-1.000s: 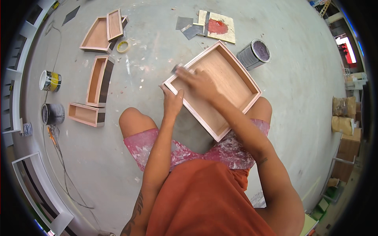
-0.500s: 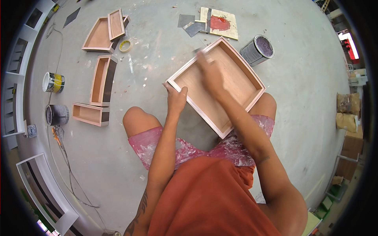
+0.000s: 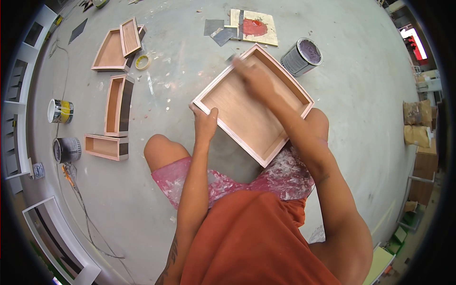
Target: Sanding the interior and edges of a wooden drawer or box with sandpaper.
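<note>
while the left hand [image 3: 204, 124] clutches the box [image 3: 232, 109] beneath both, the right hand [image 3: 255, 80] is blurred at its far-left rim [image 3: 215, 85], grip unclear to me, work seemingly unfinished, four boxes [image 3: 113, 111] untouched further left.

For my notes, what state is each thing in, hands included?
Large wooden tray, open side up.
Left hand, closed on its left corner.
Right hand, blurred at the tray's upper-left edge; grip unclear.
Grey can at right, open, upright.
Yellow-banded can, upright.
Dark can, upright.
Small wooden tray, resting on another wooden tray.
Narrow wooden boxes, open.
Tape roll, lying flat.
Pale board, lying flat, smeared red.
Dark sheets, overlapping.
</note>
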`<state>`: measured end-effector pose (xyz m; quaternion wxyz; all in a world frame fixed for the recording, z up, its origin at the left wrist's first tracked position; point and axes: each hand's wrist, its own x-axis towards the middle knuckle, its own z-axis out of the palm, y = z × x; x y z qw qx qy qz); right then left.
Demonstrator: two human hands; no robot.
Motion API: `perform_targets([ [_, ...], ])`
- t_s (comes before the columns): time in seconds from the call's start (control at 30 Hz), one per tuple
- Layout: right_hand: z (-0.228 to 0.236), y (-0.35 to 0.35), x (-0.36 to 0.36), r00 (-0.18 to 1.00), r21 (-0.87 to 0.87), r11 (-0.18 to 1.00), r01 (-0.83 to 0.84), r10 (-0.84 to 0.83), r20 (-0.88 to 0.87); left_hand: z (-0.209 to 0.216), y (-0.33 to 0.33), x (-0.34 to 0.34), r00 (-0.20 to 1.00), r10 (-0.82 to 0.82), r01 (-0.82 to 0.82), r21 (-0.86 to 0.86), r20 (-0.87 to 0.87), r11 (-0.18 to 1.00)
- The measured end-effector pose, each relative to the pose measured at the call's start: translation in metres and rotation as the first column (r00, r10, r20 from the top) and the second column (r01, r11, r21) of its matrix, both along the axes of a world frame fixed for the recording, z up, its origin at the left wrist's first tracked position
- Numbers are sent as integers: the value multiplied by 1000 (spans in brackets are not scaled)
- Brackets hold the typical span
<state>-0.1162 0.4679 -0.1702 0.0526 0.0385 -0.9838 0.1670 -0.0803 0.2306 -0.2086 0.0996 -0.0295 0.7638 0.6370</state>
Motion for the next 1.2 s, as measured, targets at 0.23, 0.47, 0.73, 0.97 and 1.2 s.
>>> perform_targets([
  [0.23, 9, -20, 8, 973, -5, 973, -232, 232, 12, -6, -8, 1, 999, 16, -15, -46, 29, 999],
  [0.47, -1, -20, 5, 997, 50, 997, -58, 61, -48, -5, -3, 1, 1000, 7, -7, 8, 13, 1000],
  [0.73, -1, 0, -2, 973, 123, 982, -140, 159, -166, -4, -1, 1, 1000, 6, -6, 36, -7, 999],
  [0.97, -4, -13, 1, 990, 60, 994, -91, 97, -100, -8, -1, 0, 1000, 10, -10, -15, 9, 1000],
  [1.2, 7, -15, -9, 994, 7, 994, 106, -106, 35, -6, -3, 2, 999, 34, -35, -10, -22, 999],
])
